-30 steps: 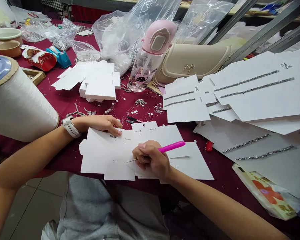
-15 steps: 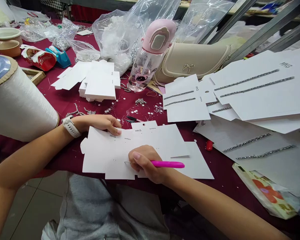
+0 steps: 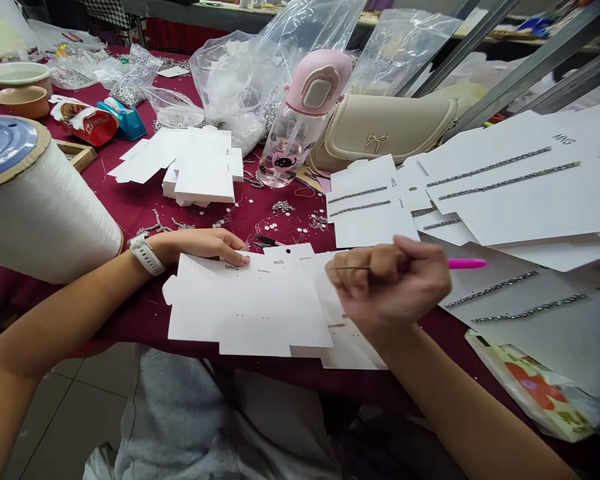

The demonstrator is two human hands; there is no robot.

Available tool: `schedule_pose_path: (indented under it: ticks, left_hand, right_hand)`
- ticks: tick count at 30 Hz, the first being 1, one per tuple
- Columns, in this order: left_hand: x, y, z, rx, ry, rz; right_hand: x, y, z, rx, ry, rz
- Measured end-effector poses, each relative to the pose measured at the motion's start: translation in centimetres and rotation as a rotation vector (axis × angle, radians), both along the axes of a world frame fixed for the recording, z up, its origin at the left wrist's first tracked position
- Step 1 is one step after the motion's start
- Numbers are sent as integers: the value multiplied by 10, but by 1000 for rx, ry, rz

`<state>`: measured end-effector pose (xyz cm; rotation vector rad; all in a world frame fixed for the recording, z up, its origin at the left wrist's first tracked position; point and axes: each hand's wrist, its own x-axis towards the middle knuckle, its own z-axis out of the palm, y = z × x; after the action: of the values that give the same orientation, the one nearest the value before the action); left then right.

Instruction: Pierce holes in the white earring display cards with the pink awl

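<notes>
My left hand [image 3: 213, 245] pinches the upper left edge of a white earring card [image 3: 265, 293], thumb on top. The card is printed MNG and bears small pairs of holes. More white cards lie under it, fanned to the right. My right hand [image 3: 395, 277] is raised over the right side of these cards, closed around an awl with a pink handle [image 3: 467, 264]. The awl's thin metal shaft points left, clear of the card. Behind the cards lies a black-handled tool [image 3: 267, 241], partly hidden.
A big thread spool [image 3: 55, 200] stands at left. Behind are a stack of white cards [image 3: 205, 173], a pink-lidded bottle [image 3: 300, 120] and a cream bag [image 3: 385, 127]. Cards with dark chains [image 3: 510, 207] pile up at right. Beads and chain bits [image 3: 283, 207] dot the red cloth.
My right hand has lifted off the card and moved right and up with the awl. The holed top card has shifted slightly right. My left hand stays at its edge.
</notes>
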<state>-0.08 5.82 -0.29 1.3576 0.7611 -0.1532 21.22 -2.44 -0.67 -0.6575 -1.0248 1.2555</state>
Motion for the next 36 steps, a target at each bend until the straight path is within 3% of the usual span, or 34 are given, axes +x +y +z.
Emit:
schedule_pose_path:
  ticks: [5,8,12,15,18,20,25,30,36]
  left_hand:
    - [4,-8,-2,158,-108,154]
    - [7,-9,-5,284,-140,141]
    - [10,-8,-9,708,-131,58]
    - [11,-4,-16,1047,-182,61]
    - [11,0,-25,1279,-175,68]
    - [12,2,-30,1333,-191,-16]
    - [16,-3,-29,1290,-334,-258]
    - [23,-6,-27,1406,-237,-157]
    - [25,-4,-26,1667,22,-262]
  right_hand:
    - [19,0,16,37,-100,-176]
    - [20,0,19,27,-136,-217]
    - [16,4,14,33,-129,-237]
    - [11,8,9,-4,-169,-285]
    - [8,10,6,-13,-291,-323]
    - [7,11,4,7,-401,-363]
    - [8,13,-3,73,-835,-404]
    - [9,15,-8,167,-1227,-406]
    - [9,12,-8,239,-1304,-429]
